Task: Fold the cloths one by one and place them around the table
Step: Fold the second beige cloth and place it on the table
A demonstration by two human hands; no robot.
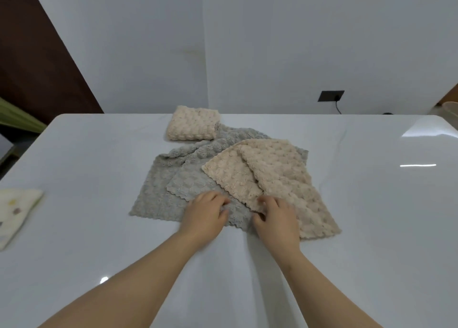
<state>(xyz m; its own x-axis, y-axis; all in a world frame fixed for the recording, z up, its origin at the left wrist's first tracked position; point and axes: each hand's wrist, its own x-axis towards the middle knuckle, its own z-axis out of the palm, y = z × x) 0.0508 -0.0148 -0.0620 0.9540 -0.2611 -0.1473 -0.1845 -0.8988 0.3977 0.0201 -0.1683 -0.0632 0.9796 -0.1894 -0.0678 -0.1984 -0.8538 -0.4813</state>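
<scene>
A pile of loose cloths lies mid-table: grey cloths (158, 194) underneath and two beige cloths (280, 174) overlapping on the right. A folded beige cloth (193, 123) sits at the far edge behind the pile. A folded white cloth with small coloured patches (14, 211) rests at the left edge. My left hand (205, 216) lies on the near grey cloth, fingers curled into its fabric. My right hand (275, 216) presses on the near corner of a beige cloth, fingers bent on it.
The white glossy table (371, 204) reaches to the wall behind. A black wall socket (330, 96) with a cable sits behind the far right side. A dark wooden panel (37, 67) stands at the back left.
</scene>
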